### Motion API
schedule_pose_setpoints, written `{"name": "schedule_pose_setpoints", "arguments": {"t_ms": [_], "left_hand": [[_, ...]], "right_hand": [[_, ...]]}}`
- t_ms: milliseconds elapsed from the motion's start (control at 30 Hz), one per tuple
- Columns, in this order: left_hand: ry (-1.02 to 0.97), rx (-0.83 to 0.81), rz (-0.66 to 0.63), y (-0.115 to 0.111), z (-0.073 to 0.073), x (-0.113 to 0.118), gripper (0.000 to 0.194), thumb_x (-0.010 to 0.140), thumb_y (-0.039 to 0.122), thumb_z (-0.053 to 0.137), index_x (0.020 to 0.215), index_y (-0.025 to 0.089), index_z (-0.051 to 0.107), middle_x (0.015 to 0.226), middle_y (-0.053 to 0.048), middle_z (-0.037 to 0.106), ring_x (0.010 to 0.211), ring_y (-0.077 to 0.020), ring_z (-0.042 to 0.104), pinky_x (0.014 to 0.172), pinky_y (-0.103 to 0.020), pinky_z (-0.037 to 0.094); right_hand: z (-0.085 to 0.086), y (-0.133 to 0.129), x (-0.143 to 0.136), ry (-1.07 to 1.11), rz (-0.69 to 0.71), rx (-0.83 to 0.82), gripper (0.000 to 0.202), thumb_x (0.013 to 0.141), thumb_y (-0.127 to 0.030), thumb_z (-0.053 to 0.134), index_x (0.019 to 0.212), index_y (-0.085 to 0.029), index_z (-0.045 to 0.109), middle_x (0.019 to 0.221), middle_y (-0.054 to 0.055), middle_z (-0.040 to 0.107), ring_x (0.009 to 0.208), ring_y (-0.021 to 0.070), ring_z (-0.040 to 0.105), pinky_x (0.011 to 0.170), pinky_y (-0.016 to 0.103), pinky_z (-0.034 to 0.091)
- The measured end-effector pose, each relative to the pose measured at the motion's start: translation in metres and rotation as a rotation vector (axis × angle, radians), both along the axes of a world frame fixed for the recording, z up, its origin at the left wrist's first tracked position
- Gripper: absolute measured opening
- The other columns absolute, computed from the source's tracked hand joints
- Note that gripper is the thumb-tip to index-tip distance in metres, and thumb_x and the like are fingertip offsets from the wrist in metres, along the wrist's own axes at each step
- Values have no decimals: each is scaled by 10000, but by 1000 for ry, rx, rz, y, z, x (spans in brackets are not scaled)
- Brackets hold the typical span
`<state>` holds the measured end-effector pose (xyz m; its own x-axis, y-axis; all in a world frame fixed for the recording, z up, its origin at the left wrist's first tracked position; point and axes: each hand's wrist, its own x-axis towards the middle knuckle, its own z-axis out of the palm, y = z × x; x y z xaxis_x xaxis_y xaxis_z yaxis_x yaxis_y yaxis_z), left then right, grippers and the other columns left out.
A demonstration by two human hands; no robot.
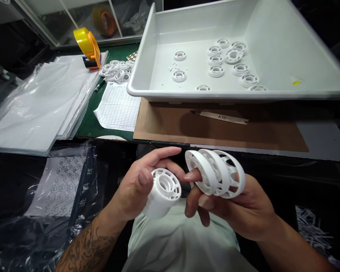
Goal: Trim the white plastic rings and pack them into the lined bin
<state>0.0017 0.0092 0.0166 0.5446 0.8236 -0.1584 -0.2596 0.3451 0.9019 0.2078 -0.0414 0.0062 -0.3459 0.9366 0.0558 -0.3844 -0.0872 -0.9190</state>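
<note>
My left hand (136, 185) is closed round a stack of white plastic rings (160, 200), whose slotted top face tilts up toward me. A few more white plastic rings (217, 173) are threaded on the index finger of my right hand (243, 211). Its thumb and other fingers curl below them. The two groups are close together but apart, above my lap. Further rings of the same kind (216, 71) lie in the large white tray (229, 93) beyond my hands.
A knife-like tool marked A16 (223, 117) lies on cardboard (164, 124). Left of the tray are a gridded paper sheet (119, 107), a pile of rings (117, 71), a tape dispenser (89, 49) and bagged white sheets (36, 102). Plastic scraps (314, 230) lie low at right.
</note>
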Motion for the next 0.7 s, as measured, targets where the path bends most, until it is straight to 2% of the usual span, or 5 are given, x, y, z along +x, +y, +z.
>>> {"name": "schedule_pose_setpoints", "arguments": {"t_ms": [200,333,433,567,700], "left_hand": [[10,27,-31,0,-1,0,846,840,828,638,1350,155,674,878,-87,758,683,-188,671,624,-293,538],[15,-41,-74,2,4,1,686,892,690,719,1324,160,666,847,-39,752,691,-139,655,621,-236,490],[80,-87,-98,3,5,0,654,905,648,736,1326,154,654,895,-36,767,751,-136,669,628,-223,472],[136,-101,-145,2,4,-4,673,936,647,698,1397,164,614,890,-1,724,733,-122,643,635,-232,459],[160,-119,-187,1,3,-6,735,931,673,683,1450,162,580,909,-2,690,733,-128,630,644,-244,463]], "right_hand": [[-5,1,-1,-66,-42,99,145,1017,-329,783,1016,-183,777,727,40,741,560,129,659,499,192,554],[-8,5,-6,-199,-149,360,93,941,-189,837,1007,-212,773,725,5,725,568,139,656,539,226,556],[-9,8,-8,-336,-178,535,91,933,-146,828,927,-210,764,718,-2,735,594,154,689,570,239,567],[-10,9,-8,-340,-151,544,109,988,-167,791,894,-200,745,697,-11,732,574,135,698,568,212,567],[-13,9,-9,-294,-111,559,68,1016,-177,765,952,-199,760,753,-2,768,619,136,738,577,196,575]]}}
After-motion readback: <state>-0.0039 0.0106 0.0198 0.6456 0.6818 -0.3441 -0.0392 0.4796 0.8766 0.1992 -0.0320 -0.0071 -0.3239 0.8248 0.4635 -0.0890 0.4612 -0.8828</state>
